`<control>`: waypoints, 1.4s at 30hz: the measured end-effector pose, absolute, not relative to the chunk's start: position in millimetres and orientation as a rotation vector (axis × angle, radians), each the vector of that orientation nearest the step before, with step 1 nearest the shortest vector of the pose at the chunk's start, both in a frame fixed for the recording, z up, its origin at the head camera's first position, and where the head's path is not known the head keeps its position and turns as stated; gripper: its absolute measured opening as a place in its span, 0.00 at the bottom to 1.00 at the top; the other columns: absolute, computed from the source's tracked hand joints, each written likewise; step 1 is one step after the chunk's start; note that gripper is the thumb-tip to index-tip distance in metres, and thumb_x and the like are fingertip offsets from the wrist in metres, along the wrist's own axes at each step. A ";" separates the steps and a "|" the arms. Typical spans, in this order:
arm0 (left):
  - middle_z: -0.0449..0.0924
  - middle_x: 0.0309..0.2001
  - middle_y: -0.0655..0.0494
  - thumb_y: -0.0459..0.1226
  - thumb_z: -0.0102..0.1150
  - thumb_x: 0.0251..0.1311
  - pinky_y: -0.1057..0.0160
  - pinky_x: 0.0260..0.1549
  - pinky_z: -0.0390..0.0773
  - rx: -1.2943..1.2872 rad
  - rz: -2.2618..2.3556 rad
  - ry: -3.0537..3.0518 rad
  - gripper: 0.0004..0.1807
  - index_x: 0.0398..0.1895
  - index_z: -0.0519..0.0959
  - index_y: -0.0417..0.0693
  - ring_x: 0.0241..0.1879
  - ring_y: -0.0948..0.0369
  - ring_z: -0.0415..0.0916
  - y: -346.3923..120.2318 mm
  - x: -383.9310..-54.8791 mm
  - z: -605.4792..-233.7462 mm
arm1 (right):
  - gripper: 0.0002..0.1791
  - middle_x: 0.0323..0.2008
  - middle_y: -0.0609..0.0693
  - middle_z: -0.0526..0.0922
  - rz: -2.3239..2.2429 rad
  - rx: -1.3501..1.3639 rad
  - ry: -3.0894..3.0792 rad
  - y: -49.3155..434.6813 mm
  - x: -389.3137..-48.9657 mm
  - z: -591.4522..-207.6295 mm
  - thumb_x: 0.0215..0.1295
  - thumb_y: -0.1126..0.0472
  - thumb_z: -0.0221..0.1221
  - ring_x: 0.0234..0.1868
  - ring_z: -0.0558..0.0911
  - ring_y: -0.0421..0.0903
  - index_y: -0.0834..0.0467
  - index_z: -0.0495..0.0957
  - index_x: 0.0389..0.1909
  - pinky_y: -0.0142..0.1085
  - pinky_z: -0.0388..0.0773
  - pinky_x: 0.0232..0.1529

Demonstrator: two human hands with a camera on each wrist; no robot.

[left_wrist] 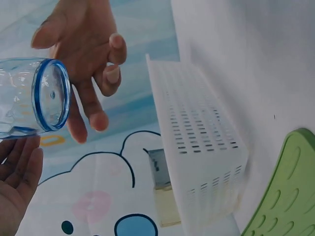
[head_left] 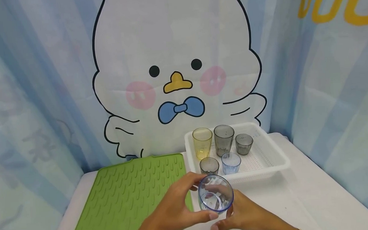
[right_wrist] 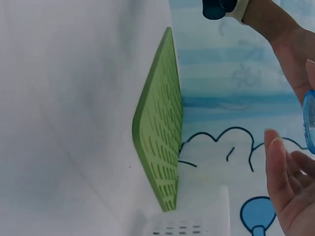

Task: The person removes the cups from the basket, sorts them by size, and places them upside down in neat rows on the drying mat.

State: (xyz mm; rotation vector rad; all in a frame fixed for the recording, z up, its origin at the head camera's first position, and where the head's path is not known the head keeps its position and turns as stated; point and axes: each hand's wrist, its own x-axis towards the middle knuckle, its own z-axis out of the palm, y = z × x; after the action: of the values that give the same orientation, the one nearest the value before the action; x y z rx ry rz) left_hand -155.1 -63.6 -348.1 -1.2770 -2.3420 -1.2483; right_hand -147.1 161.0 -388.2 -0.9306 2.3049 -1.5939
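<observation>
My left hand (head_left: 174, 206) grips a clear blue-tinted drinking glass (head_left: 216, 195) between thumb and fingers, over the table in front of the basket. The glass stands roughly upright, its open top facing the head camera. Close by on the other side is my right hand (head_left: 248, 208), partly hidden behind the glass. In the left wrist view the right hand (left_wrist: 88, 54) has loosely spread fingers and carries nothing, beside the glass (left_wrist: 29, 98). At the edge of the right wrist view only part of the glass (right_wrist: 309, 120) shows.
A white perforated basket (head_left: 270, 155) holds several glasses: a yellow glass (head_left: 202, 143), a tall grey glass (head_left: 224, 140), short grey ones and a small blue glass (head_left: 231, 163). On the left lies a ridged green drying mat (head_left: 129, 196). Printed curtains (head_left: 174, 33) enclose the white table (head_left: 317, 191).
</observation>
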 end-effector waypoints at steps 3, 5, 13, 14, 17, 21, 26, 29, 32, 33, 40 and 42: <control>0.74 0.50 0.67 0.53 0.68 0.50 0.65 0.45 0.76 -1.274 -1.265 -2.316 0.34 0.60 0.68 0.59 0.47 0.67 0.73 -64.3 -153.6 -348.8 | 0.40 0.52 0.54 0.74 -1.667 -0.909 2.249 155.8 -146.9 -393.0 0.51 0.62 0.70 0.42 0.78 0.43 0.47 0.62 0.64 0.36 0.79 0.34; 0.74 0.51 0.67 0.53 0.69 0.50 0.65 0.46 0.76 -1.266 -1.275 -2.323 0.35 0.61 0.67 0.58 0.48 0.67 0.73 -65.0 -153.4 -349.7 | 0.38 0.52 0.54 0.75 -1.705 -0.888 2.215 153.8 -147.1 -394.1 0.53 0.63 0.68 0.44 0.78 0.44 0.48 0.63 0.64 0.37 0.79 0.38; 0.73 0.53 0.64 0.50 0.71 0.47 0.64 0.47 0.76 -1.250 -1.359 -2.319 0.37 0.61 0.66 0.58 0.50 0.65 0.73 -71.2 -151.0 -353.1 | 0.30 0.49 0.50 0.79 -1.723 -0.874 2.200 157.7 -150.0 -395.2 0.55 0.62 0.66 0.43 0.79 0.46 0.49 0.70 0.60 0.39 0.80 0.35; 0.73 0.53 0.63 0.50 0.72 0.47 0.64 0.47 0.76 -1.249 -1.363 -2.315 0.37 0.61 0.66 0.57 0.50 0.64 0.73 -72.3 -150.5 -353.4 | 0.30 0.49 0.50 0.79 -1.724 -0.872 2.209 158.8 -150.0 -394.6 0.55 0.62 0.66 0.43 0.79 0.46 0.50 0.70 0.60 0.39 0.80 0.35; 0.72 0.54 0.63 0.50 0.71 0.48 0.64 0.47 0.76 -1.215 -1.371 -2.358 0.38 0.63 0.66 0.57 0.49 0.64 0.73 -76.5 -148.8 -353.9 | 0.29 0.47 0.52 0.79 -1.732 -0.855 2.231 163.4 -150.0 -392.6 0.54 0.63 0.67 0.41 0.79 0.45 0.52 0.71 0.59 0.39 0.80 0.33; 0.71 0.55 0.64 0.53 0.69 0.49 0.64 0.48 0.76 -1.119 -1.405 -2.481 0.39 0.65 0.63 0.61 0.49 0.66 0.72 -81.8 -146.2 -355.1 | 0.29 0.46 0.54 0.78 -1.765 -0.836 2.227 170.2 -149.8 -390.5 0.55 0.64 0.66 0.38 0.80 0.44 0.54 0.71 0.58 0.39 0.80 0.31; 0.70 0.55 0.65 0.56 0.68 0.45 0.63 0.50 0.75 -1.028 -1.432 -2.598 0.43 0.67 0.61 0.63 0.50 0.65 0.72 -86.4 -144.1 -357.3 | 0.29 0.43 0.56 0.78 -1.789 -0.866 2.251 176.3 -150.5 -387.6 0.55 0.66 0.66 0.35 0.80 0.44 0.55 0.70 0.59 0.40 0.80 0.29; 0.71 0.53 0.66 0.56 0.68 0.44 0.63 0.50 0.74 -1.001 -1.442 -2.633 0.45 0.67 0.61 0.60 0.50 0.64 0.71 -88.3 -144.6 -359.2 | 0.29 0.42 0.56 0.78 -1.800 -0.886 2.255 178.7 -150.9 -385.4 0.55 0.66 0.66 0.34 0.80 0.44 0.56 0.70 0.58 0.39 0.80 0.28; 0.72 0.48 0.66 0.55 0.69 0.45 0.64 0.46 0.75 -0.970 -1.449 -2.654 0.43 0.65 0.63 0.57 0.47 0.65 0.71 -89.6 -146.6 -361.4 | 0.28 0.42 0.57 0.78 -1.809 -0.910 2.238 179.6 -151.8 -383.6 0.55 0.67 0.65 0.34 0.81 0.44 0.57 0.70 0.58 0.40 0.80 0.27; 0.73 0.46 0.66 0.55 0.69 0.45 0.65 0.45 0.75 -0.958 -1.456 -2.659 0.42 0.65 0.64 0.58 0.45 0.65 0.71 -90.0 -147.2 -362.0 | 0.27 0.43 0.57 0.78 -1.807 -0.907 2.234 179.7 -151.9 -383.1 0.56 0.67 0.65 0.35 0.81 0.45 0.57 0.70 0.58 0.40 0.80 0.28; 0.74 0.44 0.67 0.52 0.70 0.46 0.65 0.42 0.75 -0.933 -1.495 -2.687 0.39 0.63 0.64 0.62 0.43 0.66 0.72 -91.9 -149.8 -366.2 | 0.27 0.44 0.57 0.78 -1.778 -0.915 2.259 179.9 -151.9 -381.1 0.56 0.67 0.65 0.37 0.82 0.47 0.55 0.69 0.58 0.40 0.80 0.28; 0.74 0.44 0.67 0.53 0.70 0.48 0.64 0.41 0.75 -0.930 -1.478 -2.708 0.39 0.64 0.63 0.62 0.42 0.65 0.72 -92.0 -150.7 -367.5 | 0.28 0.45 0.57 0.78 -1.779 -0.944 2.263 179.8 -151.9 -380.3 0.56 0.67 0.65 0.37 0.82 0.47 0.55 0.69 0.59 0.40 0.80 0.28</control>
State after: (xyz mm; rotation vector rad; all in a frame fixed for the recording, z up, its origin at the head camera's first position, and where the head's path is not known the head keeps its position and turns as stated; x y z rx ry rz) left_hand -150.7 -92.0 -367.5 -0.9301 -2.7079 -1.4784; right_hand -151.9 179.8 -380.3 -0.9443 2.2626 -1.7791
